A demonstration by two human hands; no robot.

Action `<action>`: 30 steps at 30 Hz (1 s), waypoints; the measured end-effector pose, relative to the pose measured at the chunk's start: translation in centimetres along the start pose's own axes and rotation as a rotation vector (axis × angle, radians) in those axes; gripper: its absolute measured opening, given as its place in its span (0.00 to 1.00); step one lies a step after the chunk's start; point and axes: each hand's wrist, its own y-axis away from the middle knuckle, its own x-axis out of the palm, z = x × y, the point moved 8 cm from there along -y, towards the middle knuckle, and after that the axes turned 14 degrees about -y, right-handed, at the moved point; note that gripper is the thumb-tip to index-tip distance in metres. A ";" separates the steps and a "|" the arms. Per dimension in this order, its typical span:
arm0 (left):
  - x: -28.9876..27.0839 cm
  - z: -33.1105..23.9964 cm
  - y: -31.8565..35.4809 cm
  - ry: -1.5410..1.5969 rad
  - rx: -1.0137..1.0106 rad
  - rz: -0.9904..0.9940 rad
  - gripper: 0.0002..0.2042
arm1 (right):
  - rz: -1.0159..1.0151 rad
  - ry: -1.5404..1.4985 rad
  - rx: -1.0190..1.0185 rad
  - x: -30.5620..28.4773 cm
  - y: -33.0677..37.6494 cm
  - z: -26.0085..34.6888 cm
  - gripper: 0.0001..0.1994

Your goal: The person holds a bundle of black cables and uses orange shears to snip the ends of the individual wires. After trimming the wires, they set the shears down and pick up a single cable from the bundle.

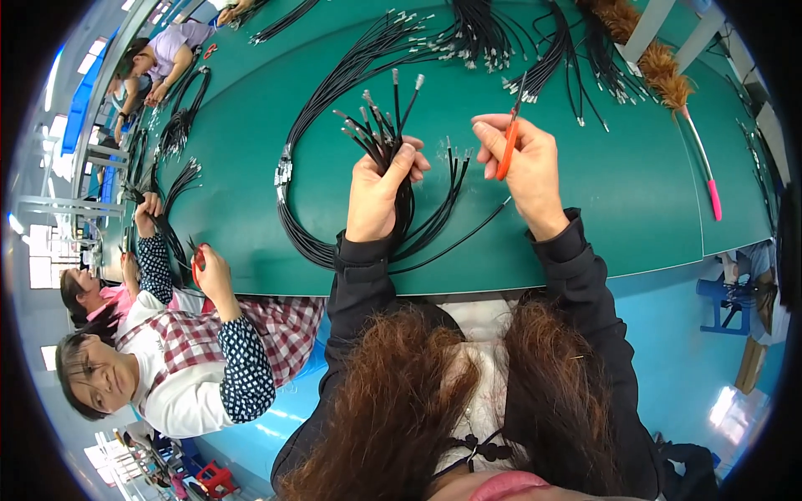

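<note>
- Own hands in view: two. The left hand grips one bundle of black cables; the right hand holds one pair of orange-handled scissors.
- Cable ends standing up out of the gripped bundle: roughly ten; the exact figure cannot be read.
- Looped cable bundle lying on the table: one large coil.
- Further cable heaps along the far edge: at least three; individual cables too many to count.
- Green table: one.
- Feather duster with pink handle: one.
- Other people: at least three at the left, the nearest co-worker holding one pair of red scissors.
</note>
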 end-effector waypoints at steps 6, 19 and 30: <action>0.8 0.3 0.6 -0.060 0.002 0.111 0.10 | 0.143 -0.221 0.150 2.4 -1.1 -0.9 0.11; 1.3 -0.2 1.2 0.038 0.016 0.168 0.10 | 0.281 -0.140 0.251 4.4 -0.9 -3.7 0.07; 0.3 -0.5 2.6 -0.235 0.188 0.022 0.09 | 0.181 -0.164 0.111 5.4 0.2 -3.2 0.06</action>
